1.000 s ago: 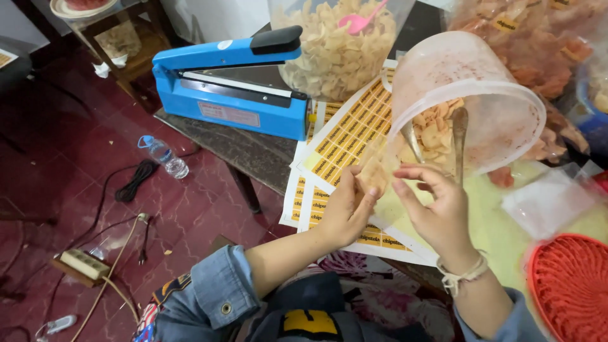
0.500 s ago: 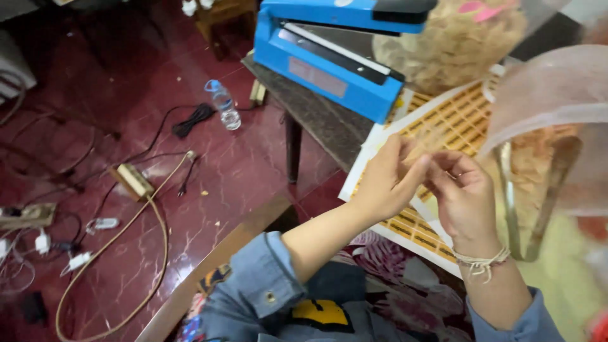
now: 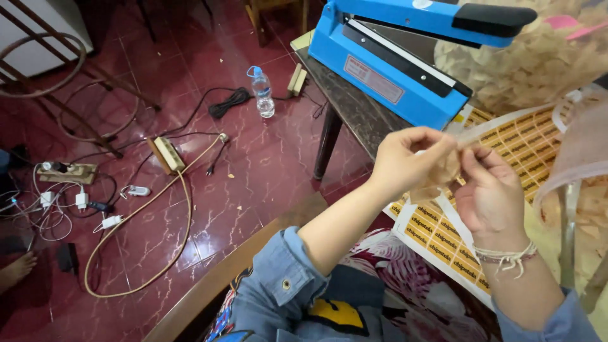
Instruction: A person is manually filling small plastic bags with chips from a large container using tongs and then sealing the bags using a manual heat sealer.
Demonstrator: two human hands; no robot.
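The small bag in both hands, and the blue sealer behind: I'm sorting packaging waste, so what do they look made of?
The small bag, pinched between the left hand and right hand, looks like thin clear plastic film: chips show through it and it crumples. The blue heat sealer seems painted sheet metal with a glossy finish and a black, probably plastic, handle.

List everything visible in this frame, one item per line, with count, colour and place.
small clear bag of chips: one, transparent with pale chips, held between both hands
heat sealer: one, blue with black handle, on the dark table
dark table: one, grey-brown, upper middle
sticker sheets: several, white with yellow labels, on the table edge
big bag of chips: one, clear, pale chips, behind the sealer
plastic tub: one, translucent, right edge
water bottle: one, clear with blue cap, on the red floor
power strips: two, beige, floor left, among cables
left hand: one, pinching the bag
right hand: one, cord bracelet, pinching the bag
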